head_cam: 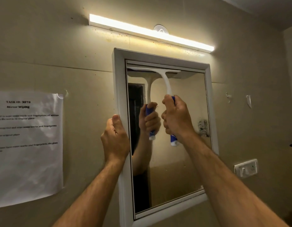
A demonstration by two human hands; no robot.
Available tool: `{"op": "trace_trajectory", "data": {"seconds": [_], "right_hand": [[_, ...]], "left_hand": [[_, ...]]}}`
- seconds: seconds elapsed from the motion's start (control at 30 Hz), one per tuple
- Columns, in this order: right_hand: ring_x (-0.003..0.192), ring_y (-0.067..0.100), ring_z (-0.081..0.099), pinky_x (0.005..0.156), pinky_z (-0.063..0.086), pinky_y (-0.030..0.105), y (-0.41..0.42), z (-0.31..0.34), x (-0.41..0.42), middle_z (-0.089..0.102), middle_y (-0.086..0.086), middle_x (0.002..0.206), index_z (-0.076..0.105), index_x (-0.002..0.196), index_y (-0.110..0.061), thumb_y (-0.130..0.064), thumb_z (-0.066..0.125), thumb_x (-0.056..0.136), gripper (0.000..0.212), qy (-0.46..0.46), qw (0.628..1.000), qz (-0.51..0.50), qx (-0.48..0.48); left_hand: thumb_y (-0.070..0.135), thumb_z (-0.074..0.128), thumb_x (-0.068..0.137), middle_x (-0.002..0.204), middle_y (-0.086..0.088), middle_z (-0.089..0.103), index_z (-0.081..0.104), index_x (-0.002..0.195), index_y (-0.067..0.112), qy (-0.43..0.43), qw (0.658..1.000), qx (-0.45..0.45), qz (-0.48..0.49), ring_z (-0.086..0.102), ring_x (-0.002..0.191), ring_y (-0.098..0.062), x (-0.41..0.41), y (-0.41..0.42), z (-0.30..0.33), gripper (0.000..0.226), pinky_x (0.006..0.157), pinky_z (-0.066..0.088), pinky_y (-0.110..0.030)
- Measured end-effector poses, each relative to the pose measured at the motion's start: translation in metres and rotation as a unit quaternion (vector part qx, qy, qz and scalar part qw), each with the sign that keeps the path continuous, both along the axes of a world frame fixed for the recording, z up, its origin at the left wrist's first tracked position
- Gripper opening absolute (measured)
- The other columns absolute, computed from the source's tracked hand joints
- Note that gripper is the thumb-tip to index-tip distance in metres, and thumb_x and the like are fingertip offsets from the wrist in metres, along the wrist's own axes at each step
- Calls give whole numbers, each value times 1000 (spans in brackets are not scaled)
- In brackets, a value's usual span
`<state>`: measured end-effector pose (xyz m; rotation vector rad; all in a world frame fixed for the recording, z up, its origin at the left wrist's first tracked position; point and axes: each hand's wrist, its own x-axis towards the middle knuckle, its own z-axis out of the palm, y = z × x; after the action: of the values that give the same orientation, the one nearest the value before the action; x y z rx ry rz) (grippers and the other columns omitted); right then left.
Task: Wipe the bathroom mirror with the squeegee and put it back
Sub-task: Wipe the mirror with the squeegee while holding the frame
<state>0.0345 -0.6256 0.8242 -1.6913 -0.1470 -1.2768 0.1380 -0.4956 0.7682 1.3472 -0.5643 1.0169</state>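
The right hand [175,119] is closed in a fist around the blue grip of the squeegee [165,82], whose white neck rises from the fist to a wide blade pressed flat against the glass along the top edge of the mirror [174,161]. The blade covers the left and middle of the glass's width. The left hand [115,138] is clamped on the mirror's white frame [121,89] at its left side, thumb on the front face and fingers wrapped behind the edge. A smudged patch [203,127] shows on the glass near the right side. Above the frame runs a lit tube light [150,32]. A printed sheet [27,145] is on the wall to the left, and a switch plate [246,167] sits to the right.
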Motion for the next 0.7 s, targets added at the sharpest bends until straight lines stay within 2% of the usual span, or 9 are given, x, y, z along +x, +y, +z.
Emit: {"op": "trace_trajectory", "data": {"seconds": [0.1, 0.17, 0.3, 0.37, 0.43, 0.53, 0.57, 0.67, 0.7], "right_hand": [[40, -1, 49, 43, 37, 13, -1, -24, 6, 54, -13, 53, 51, 83, -37, -46, 37, 101, 24, -5, 1000, -2, 7], [41, -3, 52, 42, 38, 10, -4, -52, 10, 58, -18, 54, 50, 77, -42, -46, 38, 100, 26, -13, 1000, -4, 2], [48, -3, 55, 44, 41, 10, -10, -87, 13, 59, -22, 60, 49, 84, -35, -46, 39, 100, 22, -14, 999, -25, -18], [47, -2, 55, 44, 41, 11, -12, -77, 10, 59, -20, 59, 49, 84, -34, -46, 38, 100, 23, -7, 999, -30, -18], [46, 2, 50, 46, 38, 15, -16, -52, 6, 55, -10, 59, 50, 83, -32, -47, 38, 100, 25, 1, 1000, -30, 0], [52, 8, 43, 49, 35, 23, -23, -13, 1, 47, -5, 65, 50, 86, -28, -46, 36, 100, 26, 4, 999, -32, 23], [53, 8, 43, 50, 36, 23, -24, -7, 0, 47, -5, 67, 50, 88, -27, -46, 36, 100, 26, 4, 999, -34, 22], [53, 8, 44, 50, 36, 22, -25, -17, -1, 48, -5, 68, 49, 89, -27, -47, 36, 100, 27, 24, 999, -33, 15], [52, 7, 45, 50, 37, 21, -26, -29, -1, 48, -4, 67, 49, 88, -27, -47, 36, 100, 27, 30, 999, -34, 14]], "left_hand": [[57, 18, 94, 64, 1, 50, 44, 75, 32, -5, 1000, -4, -10, 50, 53, 3, 0, 0, -1, 41, 44, 36, -1], [57, 19, 95, 62, -3, 49, 49, 77, 20, -11, 1000, -5, -14, 48, 51, 7, 3, 0, -2, 51, 43, 36, -3], [51, 21, 99, 64, -3, 51, 52, 82, 13, -14, 1000, -7, -11, 49, 56, 12, 5, -1, -2, 52, 47, 34, 1], [48, 22, 100, 65, -3, 51, 52, 82, 13, -6, 1000, -5, -7, 48, 57, 14, 3, -1, -2, 50, 48, 33, 2], [48, 22, 100, 65, 0, 50, 51, 81, 15, 3, 1000, 0, -4, 47, 56, 16, 1, -1, -2, 47, 48, 33, 2], [46, 23, 100, 67, 7, 47, 47, 78, 28, 11, 1000, 13, -6, 47, 59, 20, -2, 1, 2, 37, 49, 33, 3], [45, 24, 101, 68, 8, 47, 46, 77, 31, 17, 1000, 16, -9, 49, 61, 18, -3, 3, 4, 35, 49, 35, 0], [52, 25, 99, 75, -3, 55, 52, 81, 23, 57, 998, 18, -27, 54, 69, -10, -5, 6, 13, 44, 52, 35, -22], [56, 25, 97, 81, -2, 57, 55, 86, 22, 71, 997, 12, -40, 53, 73, -17, -6, 6, 18, 46, 55, 33, -25]]}}
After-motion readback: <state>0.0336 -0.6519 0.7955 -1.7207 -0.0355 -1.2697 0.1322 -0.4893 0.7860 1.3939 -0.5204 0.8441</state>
